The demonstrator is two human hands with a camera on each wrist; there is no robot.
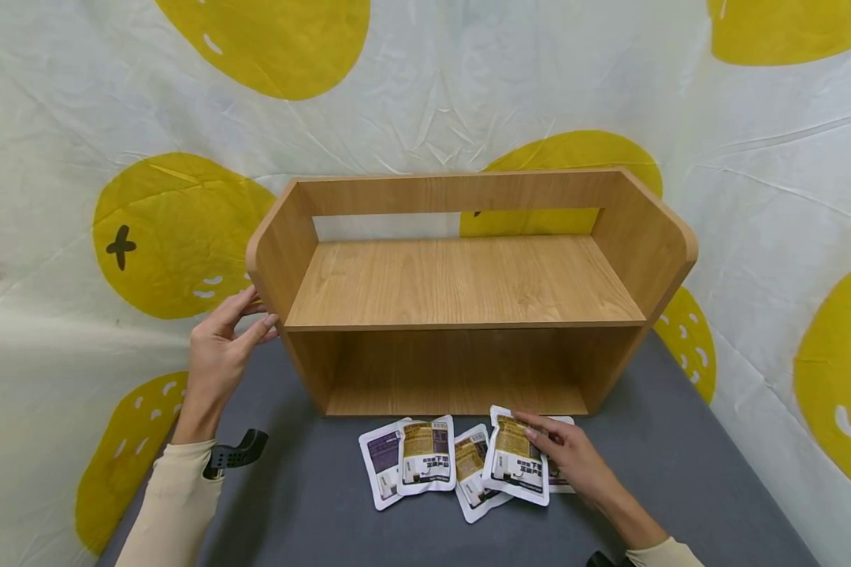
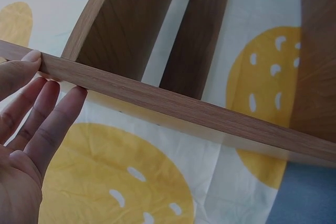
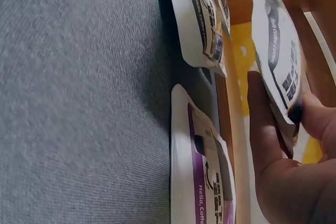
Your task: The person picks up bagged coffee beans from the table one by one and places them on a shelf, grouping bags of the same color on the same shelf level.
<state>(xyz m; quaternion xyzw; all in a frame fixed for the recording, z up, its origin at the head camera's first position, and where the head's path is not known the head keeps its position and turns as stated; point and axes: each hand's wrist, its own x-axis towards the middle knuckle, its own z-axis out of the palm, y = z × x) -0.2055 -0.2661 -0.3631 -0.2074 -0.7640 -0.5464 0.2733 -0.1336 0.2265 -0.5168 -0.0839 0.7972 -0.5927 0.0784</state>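
A two-tier wooden shelf [image 1: 468,283] stands on the grey table. At its left side, my left hand [image 1: 220,354] grips the panel edge [image 2: 131,85], thumb on one face and fingers on the other in the left wrist view. My right hand [image 1: 581,465] pinches a white and gold pouch [image 1: 514,457] by its right side; the right wrist view shows this pouch [image 3: 281,51] raised off the table between thumb and fingers. Beneath it lies a purple-labelled pouch [image 3: 202,171]. Left of the held pouch are another gold pouch [image 1: 471,472], a gold one [image 1: 428,457] and a purple one [image 1: 381,465], overlapping in pairs.
The grey tabletop [image 1: 369,539] runs in front of the shelf. A white cloth with yellow fruit shapes [image 1: 425,102] hangs close behind and on both sides. A dark band [image 1: 237,453] is around the left wrist.
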